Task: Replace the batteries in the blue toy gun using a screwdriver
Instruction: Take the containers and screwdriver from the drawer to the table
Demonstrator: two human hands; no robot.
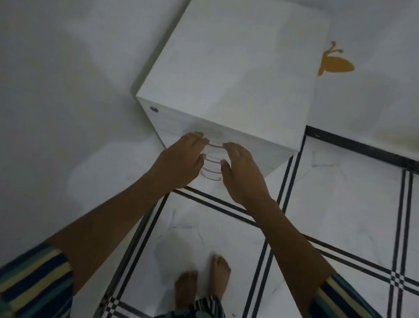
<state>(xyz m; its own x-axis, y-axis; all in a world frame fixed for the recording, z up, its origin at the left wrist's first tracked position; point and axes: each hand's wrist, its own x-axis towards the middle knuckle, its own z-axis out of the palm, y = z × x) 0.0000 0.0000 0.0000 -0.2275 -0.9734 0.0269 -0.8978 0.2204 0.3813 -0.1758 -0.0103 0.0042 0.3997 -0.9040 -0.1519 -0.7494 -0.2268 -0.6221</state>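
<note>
Two hands, both empty. Left hand (180,161): fingers loosely bent, tips by the top drawer handle (216,146); contact unclear through blur. Right hand (242,173): relaxed, fingers nearly straight, just beside the handles' other end. White drawer cabinet (231,67) stands on tiled floor (339,195). Toy gun: out of view.

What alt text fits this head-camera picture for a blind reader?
A person's left hand and right hand reach toward the curved handles of a white drawer cabinet on a tiled floor; both hands look empty.
</note>
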